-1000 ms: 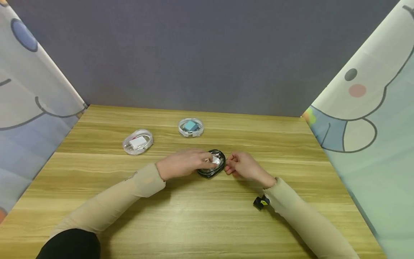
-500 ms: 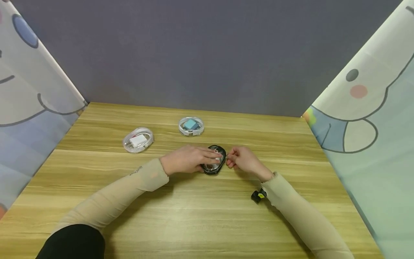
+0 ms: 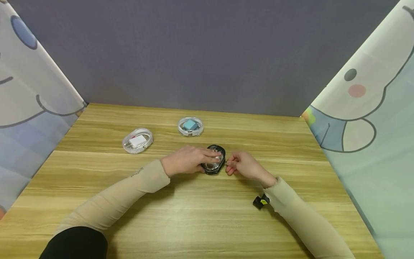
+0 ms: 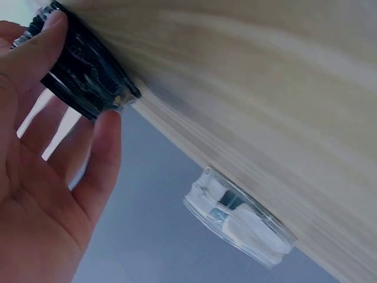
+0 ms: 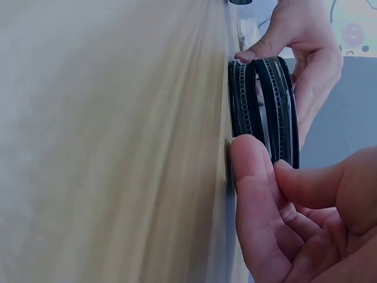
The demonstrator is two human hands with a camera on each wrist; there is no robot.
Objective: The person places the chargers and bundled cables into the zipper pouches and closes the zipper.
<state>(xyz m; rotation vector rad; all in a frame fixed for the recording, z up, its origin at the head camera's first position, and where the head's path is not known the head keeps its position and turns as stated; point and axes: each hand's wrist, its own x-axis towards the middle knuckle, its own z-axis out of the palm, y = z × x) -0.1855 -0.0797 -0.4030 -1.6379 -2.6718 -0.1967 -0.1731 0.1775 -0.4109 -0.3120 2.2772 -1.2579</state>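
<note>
A round case (image 3: pixel 211 167) with a black rim and a clear top lies on the table in the head view. My left hand (image 3: pixel 191 160) grips it from the left, its fingers lying across the top and the thumb at the near rim. In the left wrist view, the thumb and fingers span the black case (image 4: pixel 88 73). At the right edge of the case, my right hand (image 3: pixel 244 165) pinches with curled thumb and index finger. The right wrist view puts those fingertips (image 5: pixel 247 153) right at the ribbed black rim (image 5: pixel 265 106); what lies between them is hidden.
Farther left stands a clear round case (image 3: pixel 137 141) with a white block and coiled cable inside. Another clear case (image 3: pixel 190 126), holding a light-blue block, sits at the back. A small black device (image 3: pixel 260 202) shows beside the right sleeve. A grey panel (image 3: pixel 194 54) borders the table behind.
The left fingers have shifted from curled over the case's middle to lying flatter across its top, and the case has turned slightly. My right hand stays at its right edge.
</note>
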